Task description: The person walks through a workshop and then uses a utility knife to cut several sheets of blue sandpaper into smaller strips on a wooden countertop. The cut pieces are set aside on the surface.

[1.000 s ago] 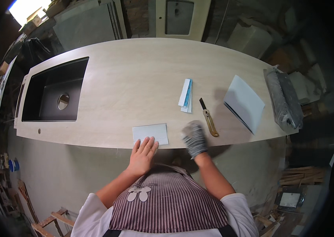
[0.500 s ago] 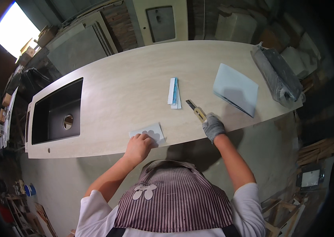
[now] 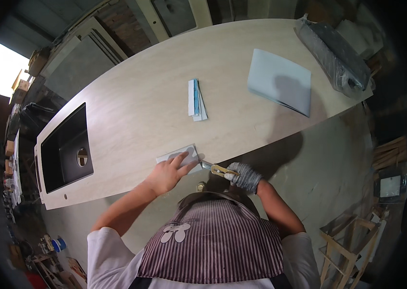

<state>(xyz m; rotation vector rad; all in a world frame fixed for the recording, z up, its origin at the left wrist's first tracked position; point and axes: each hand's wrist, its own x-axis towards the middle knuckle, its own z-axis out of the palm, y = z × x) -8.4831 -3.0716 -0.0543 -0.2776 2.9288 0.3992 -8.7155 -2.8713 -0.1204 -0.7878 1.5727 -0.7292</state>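
Note:
My bare left hand lies with its fingers stretched over a small folded white sheet at the countertop's near edge. In a grey knitted glove, my right hand is closed around a yellow utility knife. The knife's blade points left and reaches the right end of the small sheet, close to my left fingertips. Whether the blade touches the sheet or sits in its fold, I cannot tell. Farther back on the countertop lies a small stack of white and blue strips.
A pale countertop with a dark inset sink at its left spans the view. A large folded light-blue sheet lies at right, beside a plastic-wrapped dark block. A wooden frame stands on the floor at lower right.
My right hand has brought the knife left and nearer to me, up to the small sheet. My left hand stays on that sheet. The whole view has shifted and turned slightly.

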